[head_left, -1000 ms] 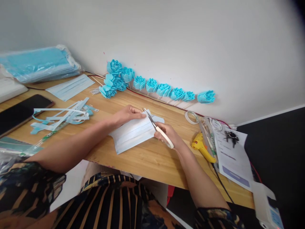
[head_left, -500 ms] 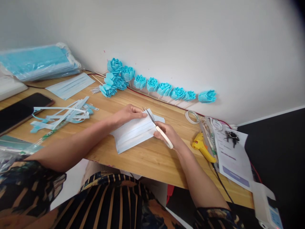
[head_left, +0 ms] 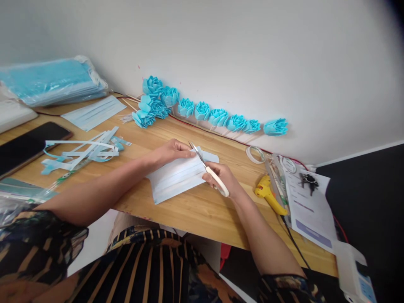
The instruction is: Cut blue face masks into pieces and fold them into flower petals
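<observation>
My left hand (head_left: 175, 150) pinches the upper edge of a pale blue pleated mask sheet (head_left: 176, 179) over the wooden table. In my right hand (head_left: 221, 176) are white-handled scissors (head_left: 217, 180), their blades pointing up and left across the sheet's top part, close to my left fingertips. The blade tips are slightly apart. A piece of the sheet shows to the right of the blades.
Blue flowers (head_left: 218, 118) on sticks line the wall. Cut strips (head_left: 91, 149), a phone (head_left: 31, 145), a flat mask (head_left: 94, 112) and bagged masks (head_left: 47, 80) lie left. Tape (head_left: 255, 155), a yellow glue gun (head_left: 269, 195), papers (head_left: 307, 214) and keys (head_left: 309, 182) lie right.
The scissor blades have opened slightly at the tips, while my right fingers have shifted a little on the handles. My left hand has hardly moved.
</observation>
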`<control>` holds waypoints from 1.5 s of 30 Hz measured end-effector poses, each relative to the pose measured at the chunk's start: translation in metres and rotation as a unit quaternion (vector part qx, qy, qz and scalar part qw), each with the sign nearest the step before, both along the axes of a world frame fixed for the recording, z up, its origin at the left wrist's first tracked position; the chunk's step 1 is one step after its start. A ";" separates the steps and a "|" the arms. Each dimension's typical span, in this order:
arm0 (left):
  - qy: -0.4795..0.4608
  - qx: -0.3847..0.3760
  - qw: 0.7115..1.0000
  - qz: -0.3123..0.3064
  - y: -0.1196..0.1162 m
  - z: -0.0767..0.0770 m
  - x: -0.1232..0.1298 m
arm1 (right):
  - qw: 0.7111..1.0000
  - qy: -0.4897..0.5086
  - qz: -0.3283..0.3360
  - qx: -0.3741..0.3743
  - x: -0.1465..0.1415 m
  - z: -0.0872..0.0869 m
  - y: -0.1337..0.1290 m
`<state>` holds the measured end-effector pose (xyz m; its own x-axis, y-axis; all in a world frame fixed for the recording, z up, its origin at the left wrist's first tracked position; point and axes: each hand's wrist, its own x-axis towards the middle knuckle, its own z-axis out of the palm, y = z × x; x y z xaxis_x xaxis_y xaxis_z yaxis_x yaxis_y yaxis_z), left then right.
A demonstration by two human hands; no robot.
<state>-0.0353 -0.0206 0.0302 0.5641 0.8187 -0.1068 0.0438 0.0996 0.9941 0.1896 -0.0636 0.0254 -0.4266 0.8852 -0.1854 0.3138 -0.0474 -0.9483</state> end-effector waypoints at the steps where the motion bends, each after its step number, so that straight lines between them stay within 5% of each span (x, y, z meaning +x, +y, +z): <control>1: -0.003 -0.006 1.000 0.001 0.000 0.000 0.000 | 1.000 0.000 -0.001 0.002 0.000 -0.001 0.000; 22: -0.025 -0.054 0.998 -0.015 0.003 -0.006 -0.002 | 1.000 0.019 -0.018 -0.008 -0.001 -0.003 0.000; 28: 0.014 -0.083 0.996 -0.027 0.009 -0.009 -0.005 | 0.992 0.055 -0.109 0.019 0.011 0.006 0.005; 34: -0.026 -0.049 0.994 0.094 0.025 -0.021 -0.012 | 0.978 0.106 -0.177 0.029 0.021 0.011 0.012; 39: -0.114 -0.091 0.956 0.253 0.030 -0.017 -0.013 | 0.975 0.126 -0.182 0.021 0.018 0.008 0.013; 45: -0.214 -0.165 0.907 0.323 0.034 -0.010 -0.015 | 0.979 0.119 -0.166 0.005 0.010 0.002 0.010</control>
<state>-0.0502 0.0139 0.0202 0.0257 0.9564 -0.2908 -0.5135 0.2622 0.8170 0.1991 -0.0531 0.0277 -0.1448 0.9837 -0.1066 0.0536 -0.0998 -0.9936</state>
